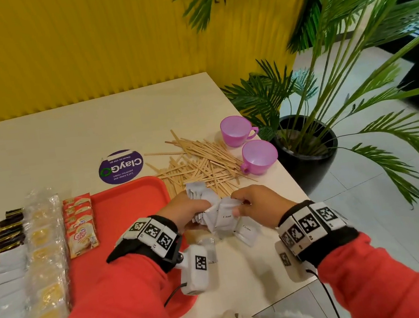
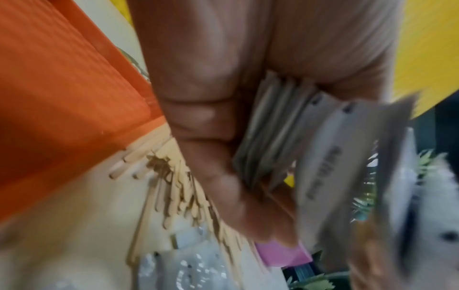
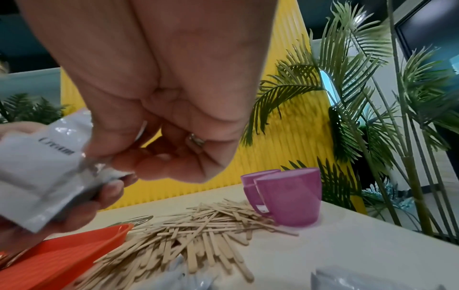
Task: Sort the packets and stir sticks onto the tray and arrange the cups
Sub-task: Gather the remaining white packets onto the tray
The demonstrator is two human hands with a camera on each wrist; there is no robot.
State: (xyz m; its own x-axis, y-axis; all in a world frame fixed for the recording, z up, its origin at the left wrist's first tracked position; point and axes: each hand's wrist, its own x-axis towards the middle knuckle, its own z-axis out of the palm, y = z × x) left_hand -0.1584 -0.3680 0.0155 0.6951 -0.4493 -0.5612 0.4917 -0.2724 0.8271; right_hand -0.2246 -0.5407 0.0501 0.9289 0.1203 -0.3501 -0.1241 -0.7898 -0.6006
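Just right of the tray (image 1: 138, 195), the left hand (image 1: 183, 211) clamps a stack of cream packets (image 1: 203, 200) while the right hand (image 1: 257, 203) pinches 1 packet (image 1: 225, 214), likely to square them before placing.

Red tray (image 1: 130, 199), purple cups (image 1: 236, 130), pale wooden stir sticks (image 1: 204, 165), silver-white packets (image 1: 225, 218), ribbed yellow wall (image 1: 79, 42).

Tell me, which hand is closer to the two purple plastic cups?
The right hand is closer. It pinches white cream packets just below the purple plastic cups, past the stick pile. The left hand grips packets further left, by the red tray.
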